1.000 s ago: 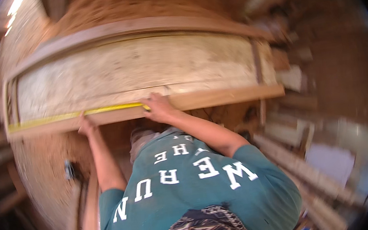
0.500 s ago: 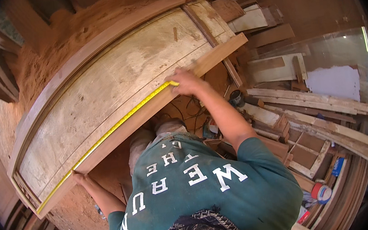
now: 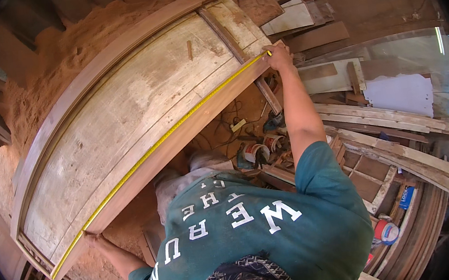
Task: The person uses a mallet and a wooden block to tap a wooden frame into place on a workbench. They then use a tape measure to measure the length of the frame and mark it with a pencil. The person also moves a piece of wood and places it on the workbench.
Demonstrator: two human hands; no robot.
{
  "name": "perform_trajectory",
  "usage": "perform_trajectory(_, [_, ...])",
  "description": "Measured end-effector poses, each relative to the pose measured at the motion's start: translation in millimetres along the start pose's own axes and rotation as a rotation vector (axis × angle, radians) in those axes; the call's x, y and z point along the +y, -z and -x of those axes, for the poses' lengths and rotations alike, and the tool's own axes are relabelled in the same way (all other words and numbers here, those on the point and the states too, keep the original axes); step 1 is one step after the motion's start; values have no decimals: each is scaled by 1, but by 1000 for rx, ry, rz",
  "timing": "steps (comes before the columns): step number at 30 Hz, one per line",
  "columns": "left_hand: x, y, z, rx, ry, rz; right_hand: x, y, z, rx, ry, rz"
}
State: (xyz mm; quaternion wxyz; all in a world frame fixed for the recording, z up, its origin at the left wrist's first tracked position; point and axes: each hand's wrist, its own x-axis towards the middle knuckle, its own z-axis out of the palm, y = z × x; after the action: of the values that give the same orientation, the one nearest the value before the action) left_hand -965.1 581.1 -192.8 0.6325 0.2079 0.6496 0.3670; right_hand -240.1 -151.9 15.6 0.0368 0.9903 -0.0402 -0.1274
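Observation:
A yellow tape measure (image 3: 158, 143) lies stretched along the top of a long wooden board (image 3: 191, 131), from its near left end to its far right end. My right hand (image 3: 280, 57) is closed around the tape at the far right end of the board. Toward the left end, my left hand (image 3: 94, 240) grips the board's near edge, its thumb on top beside the tape; the other fingers are mostly hidden beneath. The board rests along the near side of a large pale wooden panel (image 3: 137, 89), which has a second long board (image 3: 86, 72) on its far side.
A dark wooden bar (image 3: 223, 35) crosses under the board near its right end. Cords, a bucket (image 3: 255, 153) and sawdust lie on the floor beyond my legs. Stacked planks (image 3: 386, 117), a small wooden frame (image 3: 367, 174) and a red-and-white round container (image 3: 387, 232) stand at the right.
My right hand has slid right and away along the board to its far end, and the yellow tape now spans more of its length. My left hand still grips near the left end.

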Motion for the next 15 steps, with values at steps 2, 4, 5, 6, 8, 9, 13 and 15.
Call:
perform_trajectory(2, [0,-7,13,-1,31,15,9,-2,-19,41,-26,68])
perform_trajectory(4, [2,-23,15,51,-5,28,12,-5,-31,12,-47,104])
perform_trajectory(5, [5,-30,18,76,-23,27,18,-13,-27,10,-53,116])
perform_trajectory(6, [1,-11,18,83,-21,48,5,-14,-35,36,-13,120])
perform_trajectory(8, [2,1,14,73,-9,48,-4,-16,-43,65,19,122])
perform_trajectory(9, [10,-19,8,50,7,5,9,-21,-40,57,-10,123])
perform_trajectory(13, [10,-12,11,46,15,0,7,-27,-42,69,11,151])
perform_trajectory(15, [7,-17,20,76,-1,17,4,-23,-38,75,11,127])
